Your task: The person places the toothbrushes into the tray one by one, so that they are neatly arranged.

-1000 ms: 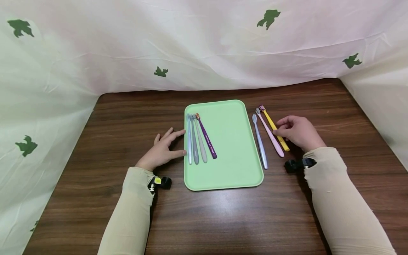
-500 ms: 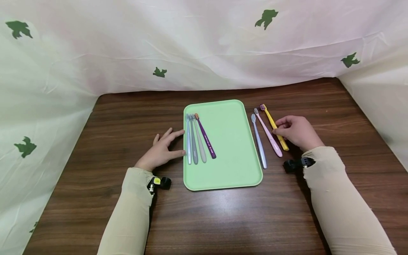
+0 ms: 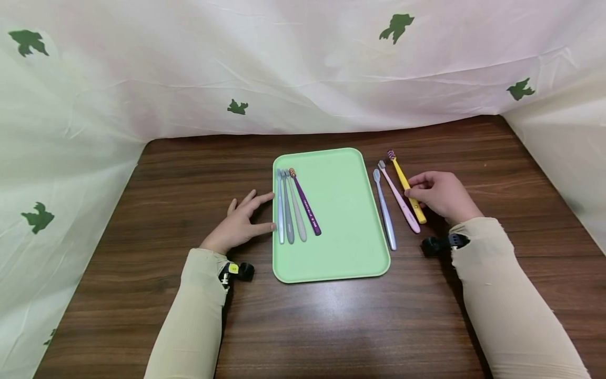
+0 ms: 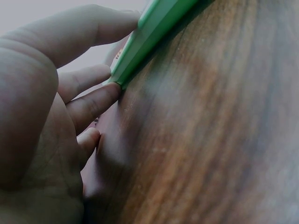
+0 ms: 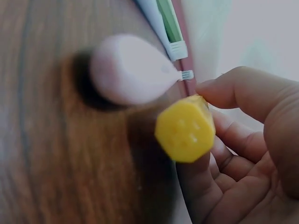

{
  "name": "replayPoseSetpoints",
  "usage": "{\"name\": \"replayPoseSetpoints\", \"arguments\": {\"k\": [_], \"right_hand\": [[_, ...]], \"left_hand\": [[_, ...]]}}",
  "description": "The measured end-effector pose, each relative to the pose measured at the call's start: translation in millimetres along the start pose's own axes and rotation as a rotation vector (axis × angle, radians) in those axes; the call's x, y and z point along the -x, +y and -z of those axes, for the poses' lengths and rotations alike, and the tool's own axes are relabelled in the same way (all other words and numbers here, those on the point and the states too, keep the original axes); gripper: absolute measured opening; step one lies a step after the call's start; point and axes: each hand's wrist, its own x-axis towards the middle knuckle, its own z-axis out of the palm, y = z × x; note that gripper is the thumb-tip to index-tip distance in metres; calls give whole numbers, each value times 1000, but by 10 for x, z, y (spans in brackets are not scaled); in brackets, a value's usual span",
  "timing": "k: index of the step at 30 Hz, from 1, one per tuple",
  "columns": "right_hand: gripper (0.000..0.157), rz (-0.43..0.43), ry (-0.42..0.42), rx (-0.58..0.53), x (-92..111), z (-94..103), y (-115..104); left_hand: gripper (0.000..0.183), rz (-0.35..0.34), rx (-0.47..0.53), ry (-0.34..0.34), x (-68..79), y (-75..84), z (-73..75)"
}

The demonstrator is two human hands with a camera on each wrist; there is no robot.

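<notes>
My right hand pinches a yellow toothbrush by its handle, between thumb and fingers. In the right wrist view the end of the yellow handle faces the camera, close over the table. A pink toothbrush and a blue toothbrush lie to its left, beside the light green tray. My left hand has its fingers spread, with fingertips at the tray's left edge; the left wrist view shows them against its outer side. On the tray lie a purple toothbrush and several blue and grey toothbrushes.
The dark wooden table carries everything. A pale cloth with green leaf-like patches hangs behind and at both sides. Each wrist wears a small black camera.
The yellow toothbrush has shifted slightly in my right hand, its head moving up and away from the pink one. My left hand stays at the tray's edge.
</notes>
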Motion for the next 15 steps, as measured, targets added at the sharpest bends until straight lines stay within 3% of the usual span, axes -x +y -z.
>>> {"name": "replayPoseSetpoints", "arguments": {"k": [15], "right_hand": [[37, 49, -9, 0, 75, -3, -212]], "left_hand": [[76, -10, 3, -3, 0, -5, 1]]}}
